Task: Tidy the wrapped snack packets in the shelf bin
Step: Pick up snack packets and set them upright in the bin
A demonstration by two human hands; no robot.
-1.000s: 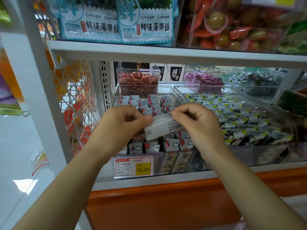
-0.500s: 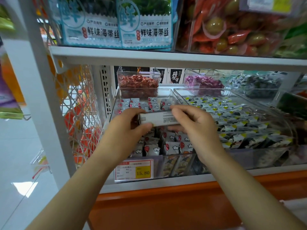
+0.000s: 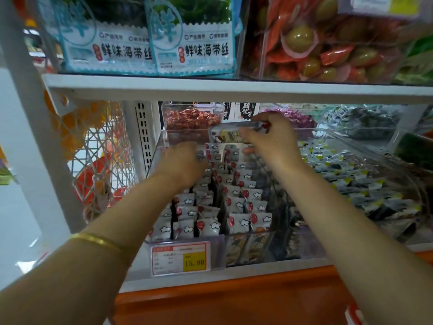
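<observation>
Entry to the clear bin (image 3: 155,156) is from the front and above, through the gap under the upper shelf board (image 3: 234,90), which caps the height. The left hand (image 3: 185,163) and right hand (image 3: 269,139) fill the bin's back half; the right pinches a packet (image 3: 225,134) just before the red-sweet tub (image 3: 192,118) closing the back edge. Upright snack packets (image 3: 236,205) crowd the floor in tight rows. A wire mesh panel (image 3: 100,160) blocks the shelf's left edge; the neighbouring bin (image 3: 351,184) walls the right

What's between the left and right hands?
Head view: the back rows of white snack packets stand between left hand and right hand, which holds one packet above them.
</observation>
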